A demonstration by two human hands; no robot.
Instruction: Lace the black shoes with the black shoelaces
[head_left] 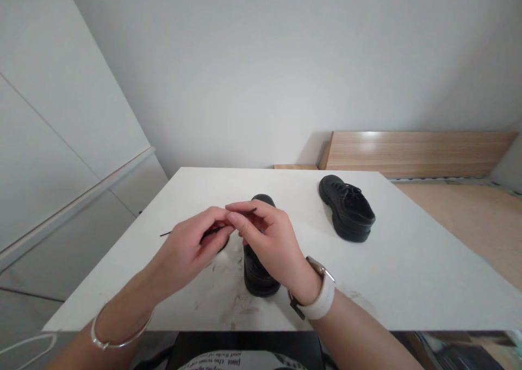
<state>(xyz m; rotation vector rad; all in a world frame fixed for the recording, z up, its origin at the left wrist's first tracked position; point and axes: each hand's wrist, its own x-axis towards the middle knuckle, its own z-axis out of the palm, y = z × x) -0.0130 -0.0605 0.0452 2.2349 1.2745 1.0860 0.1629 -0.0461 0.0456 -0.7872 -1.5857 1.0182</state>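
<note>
We record the near shoe [261, 280] and far shoe [348, 209] as matt black; the table [408, 261] — smooth white, scuffed; the lace [166, 233] thin cord; the bangle [118, 341] polished metal; the board [408, 152] grained wood.

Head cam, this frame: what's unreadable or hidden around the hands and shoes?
Head view only.
Upper and eyelets of near shoe: behind right hand.
Middle of lace: covered by left hand and the right.
Bottom printed text: cut by frame edge, too small.

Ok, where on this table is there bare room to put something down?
The table is bare right of the far shoe and at its far left corner. Crowded middle: left hand and right hand pinch a lace over the near shoe.
</note>
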